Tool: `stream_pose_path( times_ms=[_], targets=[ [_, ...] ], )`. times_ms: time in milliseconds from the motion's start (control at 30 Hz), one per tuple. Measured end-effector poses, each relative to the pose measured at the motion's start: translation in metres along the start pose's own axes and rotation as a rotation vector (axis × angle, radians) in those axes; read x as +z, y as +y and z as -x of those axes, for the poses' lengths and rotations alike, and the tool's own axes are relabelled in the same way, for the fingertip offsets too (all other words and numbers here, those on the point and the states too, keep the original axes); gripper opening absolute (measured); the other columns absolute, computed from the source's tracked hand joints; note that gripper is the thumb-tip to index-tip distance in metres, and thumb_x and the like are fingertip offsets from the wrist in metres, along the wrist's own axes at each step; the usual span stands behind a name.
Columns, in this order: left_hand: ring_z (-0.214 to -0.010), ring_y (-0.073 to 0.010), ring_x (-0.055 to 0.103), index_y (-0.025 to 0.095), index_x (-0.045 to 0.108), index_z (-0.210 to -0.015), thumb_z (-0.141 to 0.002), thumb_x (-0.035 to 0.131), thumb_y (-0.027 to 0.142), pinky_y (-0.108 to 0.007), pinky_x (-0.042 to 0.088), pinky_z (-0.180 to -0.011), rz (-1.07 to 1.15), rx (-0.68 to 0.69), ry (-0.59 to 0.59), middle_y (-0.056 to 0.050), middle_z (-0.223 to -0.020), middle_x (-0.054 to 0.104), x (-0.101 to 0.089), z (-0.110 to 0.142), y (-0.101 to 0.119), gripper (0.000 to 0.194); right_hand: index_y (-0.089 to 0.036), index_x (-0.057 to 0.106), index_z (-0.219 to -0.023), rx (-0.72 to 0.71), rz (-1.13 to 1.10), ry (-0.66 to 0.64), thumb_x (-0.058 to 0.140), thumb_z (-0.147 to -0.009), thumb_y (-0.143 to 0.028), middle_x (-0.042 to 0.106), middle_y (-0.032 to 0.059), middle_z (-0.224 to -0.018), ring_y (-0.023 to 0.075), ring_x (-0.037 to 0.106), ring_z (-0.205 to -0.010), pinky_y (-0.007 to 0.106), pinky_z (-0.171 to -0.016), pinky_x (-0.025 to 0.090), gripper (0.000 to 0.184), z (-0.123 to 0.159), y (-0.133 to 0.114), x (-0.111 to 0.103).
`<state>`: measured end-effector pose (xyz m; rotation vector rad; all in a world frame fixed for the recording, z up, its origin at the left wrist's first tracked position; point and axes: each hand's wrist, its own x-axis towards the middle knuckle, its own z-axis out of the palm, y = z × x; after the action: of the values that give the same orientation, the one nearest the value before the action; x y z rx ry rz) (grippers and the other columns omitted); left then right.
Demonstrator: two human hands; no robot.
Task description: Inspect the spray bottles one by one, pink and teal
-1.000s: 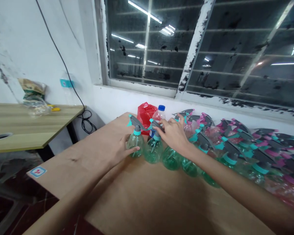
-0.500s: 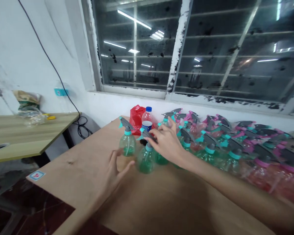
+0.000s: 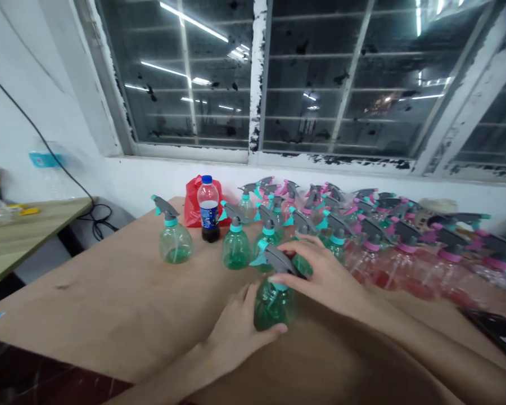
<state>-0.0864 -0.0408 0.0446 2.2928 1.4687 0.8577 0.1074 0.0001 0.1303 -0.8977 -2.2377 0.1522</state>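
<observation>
A green spray bottle [image 3: 273,306] with a grey and teal trigger head stands in front of the others, close to me. My left hand [image 3: 244,326] curls round its body, thumb at the front. At its sprayer head, my right hand [image 3: 320,270] closes with thumb and fingers on the grey top and neck. Behind it are another green spray bottle [image 3: 236,247] and, farther left, one standing apart [image 3: 176,244]. The far sides of the held bottle are hidden by my fingers.
Rows of green and pink spray bottles [image 3: 405,264] fill the right side along the wall. A blue-capped drink bottle [image 3: 209,211] stands before a red plastic bag [image 3: 191,202]. A dark phone-like object [image 3: 495,332] lies at the right; a wooden desk [image 3: 37,230] stands left.
My view has turned to the right. My right hand has come nearer and now grips a spray bottle's head; my left hand has gone from open beside the bottles to round that bottle's body.
</observation>
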Motion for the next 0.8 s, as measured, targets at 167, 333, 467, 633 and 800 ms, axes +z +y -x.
stream_pose_path(
  times_ms=[167,333,467,633,800],
  targets=[
    [-0.117,-0.0315,0.051,0.023,0.032,-0.136,-0.077,0.071,0.047,-0.047,0.043,-0.093,0.090,0.115,-0.089,-0.010,-0.127,0.053,0.035,-0.022,0.027,0.075,-0.027,0.048,-0.124,0.191,-0.407,-0.073,0.067,-0.076,-0.044,0.066,0.0071,-0.111,0.0270,0.062,-0.099,0.042,-0.083,0.050,0.054,0.044,0.048,-0.006],
    [-0.118,-0.0350,0.048,0.017,0.033,-0.137,-0.074,0.071,0.056,-0.051,0.038,-0.097,0.142,0.233,-0.149,-0.016,-0.129,0.051,0.065,-0.040,0.044,0.083,-0.028,0.060,-0.108,0.298,-0.677,0.072,0.062,-0.083,-0.038,0.068,0.0033,-0.098,0.0243,0.063,-0.094,0.044,-0.091,0.046,0.026,0.058,0.055,-0.003],
    [-0.120,-0.0348,0.047,0.015,0.029,-0.140,-0.075,0.066,0.064,-0.052,0.037,-0.098,0.084,0.264,-0.187,-0.018,-0.132,0.049,0.072,-0.048,0.035,0.090,-0.029,0.064,-0.104,0.276,-0.769,0.121,0.059,-0.086,-0.033,0.068,0.0018,-0.107,0.0217,0.061,-0.104,0.043,-0.100,0.039,0.019,0.054,0.059,-0.001],
    [-0.130,-0.0391,0.035,0.013,0.026,-0.144,-0.068,0.062,0.075,-0.059,0.028,-0.103,-0.125,0.269,-0.344,-0.021,-0.143,0.038,0.062,-0.050,0.008,0.105,-0.030,0.062,-0.113,0.233,-0.796,0.065,0.057,-0.089,-0.030,0.067,0.0019,-0.113,0.0198,0.060,-0.105,0.041,-0.099,0.040,0.025,0.048,0.071,0.005],
    [-0.136,-0.0349,0.025,0.007,0.026,-0.145,-0.072,0.055,0.077,-0.051,0.026,-0.108,-0.211,0.316,-0.442,-0.022,-0.148,0.027,0.055,-0.053,-0.002,0.105,-0.029,0.062,-0.107,0.204,-0.748,0.057,0.056,-0.089,-0.031,0.067,0.0010,-0.108,0.0178,0.060,-0.101,0.035,-0.096,0.041,0.019,0.045,0.077,0.008]
  ],
)
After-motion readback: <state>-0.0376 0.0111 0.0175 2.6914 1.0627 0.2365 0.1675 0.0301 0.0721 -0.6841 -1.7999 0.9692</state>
